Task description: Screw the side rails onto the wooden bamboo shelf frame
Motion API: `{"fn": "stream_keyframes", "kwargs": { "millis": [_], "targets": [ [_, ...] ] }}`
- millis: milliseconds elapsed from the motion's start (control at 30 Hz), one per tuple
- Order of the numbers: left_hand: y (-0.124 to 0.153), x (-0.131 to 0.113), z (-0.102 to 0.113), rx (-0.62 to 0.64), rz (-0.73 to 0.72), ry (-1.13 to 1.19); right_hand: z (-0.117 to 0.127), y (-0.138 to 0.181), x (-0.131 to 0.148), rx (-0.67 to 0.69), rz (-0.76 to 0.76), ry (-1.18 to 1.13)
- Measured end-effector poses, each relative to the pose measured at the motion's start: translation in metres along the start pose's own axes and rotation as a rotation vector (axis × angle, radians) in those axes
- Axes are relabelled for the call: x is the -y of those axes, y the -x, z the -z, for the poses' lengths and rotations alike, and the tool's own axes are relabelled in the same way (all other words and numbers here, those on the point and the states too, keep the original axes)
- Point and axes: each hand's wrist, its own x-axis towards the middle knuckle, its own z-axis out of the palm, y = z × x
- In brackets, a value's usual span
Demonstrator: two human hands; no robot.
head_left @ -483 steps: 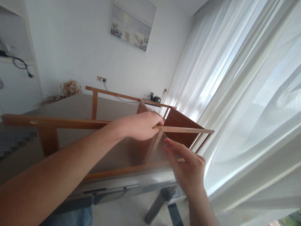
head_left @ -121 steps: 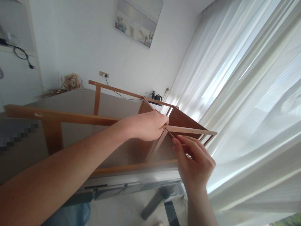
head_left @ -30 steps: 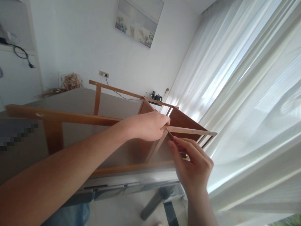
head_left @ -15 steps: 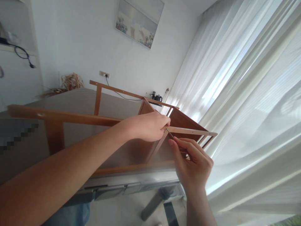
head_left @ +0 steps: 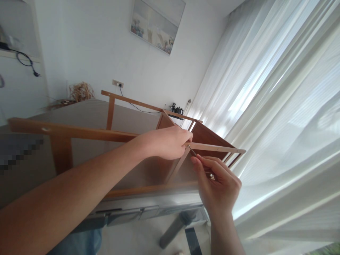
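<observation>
- the wooden frame (head_left: 117, 135) lies on the grey surface (head_left: 82, 111); i judge it stiff, fairly light, liable to slide if pushed.
- hold it by the near rail (head_left: 209, 147), close to the panel (head_left: 174, 168), where my left hand (head_left: 170, 142) pinches it.
- the thin metal tool (head_left: 192, 152) meets the rail there; i judge it rigid, prone to slipping.
- my right hand (head_left: 217, 182) grips it at the fingertips.
- the white curtain (head_left: 268, 141) hangs alongside.
</observation>
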Motion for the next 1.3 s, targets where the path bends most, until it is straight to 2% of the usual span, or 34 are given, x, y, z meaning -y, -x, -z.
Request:
{"fn": "stream_keyframes", "kwargs": {
  "millis": [867, 1067, 1300],
  "targets": [
    [0.002, -0.002, -0.001, -0.029, 0.009, -0.046, -0.003, 0.002, 0.002, -0.005, -0.060, -0.024],
    [0.005, -0.002, -0.005, -0.065, 0.043, -0.071, 0.001, 0.000, 0.003, 0.029, -0.099, -0.030],
    [0.003, -0.002, -0.007, -0.092, 0.066, -0.017, 0.010, -0.006, 0.006, 0.134, -0.163, 0.004]
  ]
}}
